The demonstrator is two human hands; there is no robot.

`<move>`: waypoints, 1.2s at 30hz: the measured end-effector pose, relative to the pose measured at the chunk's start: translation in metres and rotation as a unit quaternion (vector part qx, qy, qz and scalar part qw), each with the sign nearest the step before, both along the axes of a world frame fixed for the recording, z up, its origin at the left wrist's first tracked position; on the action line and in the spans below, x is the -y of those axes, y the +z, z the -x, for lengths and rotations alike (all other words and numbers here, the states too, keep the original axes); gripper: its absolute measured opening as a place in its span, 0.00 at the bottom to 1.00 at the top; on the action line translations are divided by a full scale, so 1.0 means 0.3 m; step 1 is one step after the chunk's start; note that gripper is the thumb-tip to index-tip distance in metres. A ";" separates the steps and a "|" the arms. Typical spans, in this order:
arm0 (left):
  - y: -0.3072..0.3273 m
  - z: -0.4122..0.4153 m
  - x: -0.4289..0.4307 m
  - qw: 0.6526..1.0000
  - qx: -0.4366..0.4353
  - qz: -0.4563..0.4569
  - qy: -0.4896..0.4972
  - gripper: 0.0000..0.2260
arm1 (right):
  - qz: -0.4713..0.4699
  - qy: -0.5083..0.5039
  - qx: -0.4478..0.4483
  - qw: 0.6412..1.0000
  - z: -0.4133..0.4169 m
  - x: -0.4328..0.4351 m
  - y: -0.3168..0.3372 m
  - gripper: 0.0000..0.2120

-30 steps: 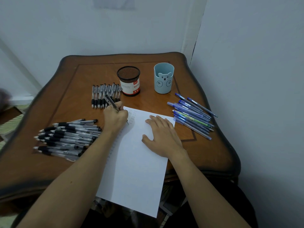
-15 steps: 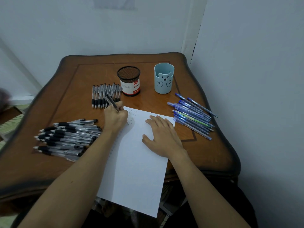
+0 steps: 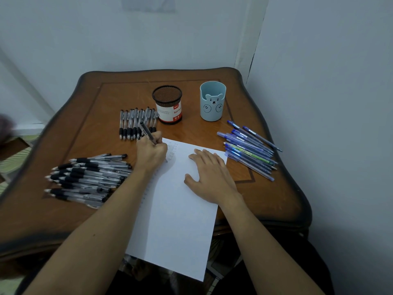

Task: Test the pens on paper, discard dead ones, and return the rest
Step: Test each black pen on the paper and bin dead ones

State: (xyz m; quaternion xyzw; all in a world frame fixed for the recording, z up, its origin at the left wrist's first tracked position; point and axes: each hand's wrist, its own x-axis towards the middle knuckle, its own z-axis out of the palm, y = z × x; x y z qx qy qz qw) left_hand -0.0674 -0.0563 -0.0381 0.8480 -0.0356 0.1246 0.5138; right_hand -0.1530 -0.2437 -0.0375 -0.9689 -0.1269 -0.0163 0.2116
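My left hand (image 3: 151,153) grips a black pen (image 3: 146,132) in a writing hold, its tip down on the upper left of the white paper (image 3: 176,220) beside faint rows of test marks. My right hand (image 3: 210,176) lies flat on the paper with fingers spread, pinning it. A large heap of black-grip pens (image 3: 87,177) lies at the left. A neat row of black pens (image 3: 136,124) sits behind my left hand. A pile of blue pens (image 3: 251,150) lies at the right.
A black mesh pen cup (image 3: 168,104) with a red and white label and a light blue bear cup (image 3: 212,104) stand at the back of the wooden table (image 3: 74,126). The paper overhangs the table's near edge. Walls close in behind and right.
My left hand has shifted only slightly with the pen on the paper. My right hand has stayed in place.
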 end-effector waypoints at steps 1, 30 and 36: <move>-0.003 -0.002 -0.001 1.000 0.000 -0.002 0.000 0.18 | 0.000 0.000 0.000 1.000 0.001 0.000 0.001 0.29; 0.021 0.007 0.002 0.993 -0.053 0.098 0.031 0.10 | 0.002 0.000 -0.006 1.000 0.002 -0.001 0.007 0.29; 0.006 -0.012 -0.019 0.990 -0.088 0.106 0.009 0.13 | 0.005 0.001 -0.009 1.000 0.003 0.000 0.009 0.29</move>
